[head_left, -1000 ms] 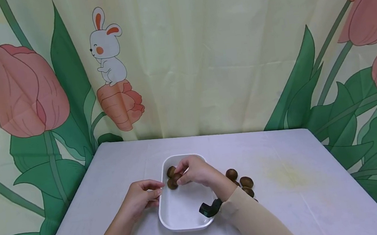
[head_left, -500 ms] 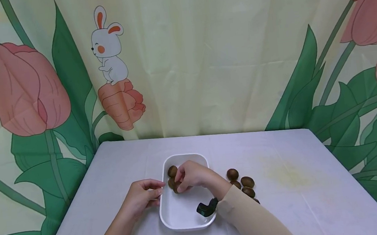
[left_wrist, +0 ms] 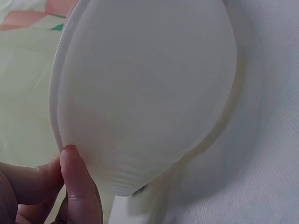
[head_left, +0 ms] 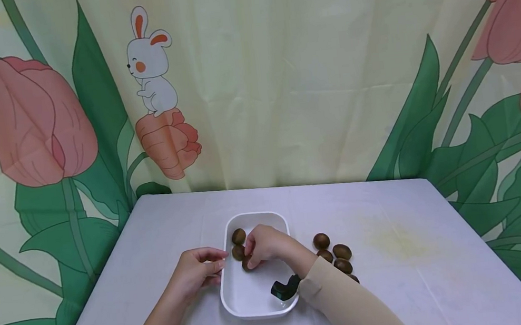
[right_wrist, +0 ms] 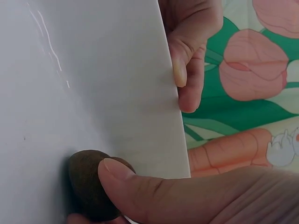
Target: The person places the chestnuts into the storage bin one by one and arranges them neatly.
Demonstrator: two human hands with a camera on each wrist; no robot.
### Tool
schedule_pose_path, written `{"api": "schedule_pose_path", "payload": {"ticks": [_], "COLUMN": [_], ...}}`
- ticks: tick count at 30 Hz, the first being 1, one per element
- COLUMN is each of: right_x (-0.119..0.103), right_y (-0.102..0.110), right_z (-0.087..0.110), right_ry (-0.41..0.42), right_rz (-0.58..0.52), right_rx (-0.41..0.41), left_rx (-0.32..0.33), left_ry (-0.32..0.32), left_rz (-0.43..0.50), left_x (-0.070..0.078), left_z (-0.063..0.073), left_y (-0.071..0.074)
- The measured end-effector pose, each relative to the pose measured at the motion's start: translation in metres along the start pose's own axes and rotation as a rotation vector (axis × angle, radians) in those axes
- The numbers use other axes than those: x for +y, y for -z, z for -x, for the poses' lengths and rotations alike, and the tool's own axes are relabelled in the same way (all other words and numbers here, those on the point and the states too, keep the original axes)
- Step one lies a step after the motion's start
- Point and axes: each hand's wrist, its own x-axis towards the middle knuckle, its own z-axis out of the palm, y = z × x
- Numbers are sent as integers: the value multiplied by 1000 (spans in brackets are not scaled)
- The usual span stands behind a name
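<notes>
A white rectangular tray (head_left: pixel 251 301) lies on the table. At its left rim my left hand (head_left: pixel 198 266) holds the edge, thumb (left_wrist: pixel 77 172) against the outer wall in the left wrist view. Inside the tray, my right hand (head_left: pixel 269 245) pinches a brown, egg-shaped nut-like ball (right_wrist: pixel 88 184) low against the floor, with the thumb (right_wrist: pixel 135 189) across it. Two similar brown balls, an upper one (head_left: pixel 238 236) and a lower one (head_left: pixel 238 252), line the tray's left side just beyond the pinched one. The right fingers are mostly hidden in the right wrist view.
Several more brown balls (head_left: pixel 342 252) lie on the white tablecloth (head_left: pixel 398 296) right of the tray, partly behind the right sleeve (head_left: pixel 346 301). Behind the table hangs a printed curtain (head_left: pixel 280 75) with tulips and a rabbit.
My right hand has lowered its ball and shifted it slightly toward me, so it now sits in front of the other two along the tray's left side. The left hand stays at the rim.
</notes>
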Motion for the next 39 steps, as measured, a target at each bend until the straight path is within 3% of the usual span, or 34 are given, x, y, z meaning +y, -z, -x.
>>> {"api": "schedule_pose_path", "payload": {"ticks": [6,13,21,39], "right_x": [-1,-3,-4,-5], "right_y": [-1,-2,-4,5], "right_z": [2,2,1,1], "right_ry": [-30,-74,-65,-74], "right_rz": [-13,-100,-224,-379], "right_rx": [0,-41,-70,-9], "left_rx": [-6,-12,-13,-33], "left_ry": [-5,-1,-3,-5], "left_rz": [4,7,8,19], "left_x": [0,0,0,0], "left_z": [-1,0,1,1], "left_y": [0,1,1,2]}}
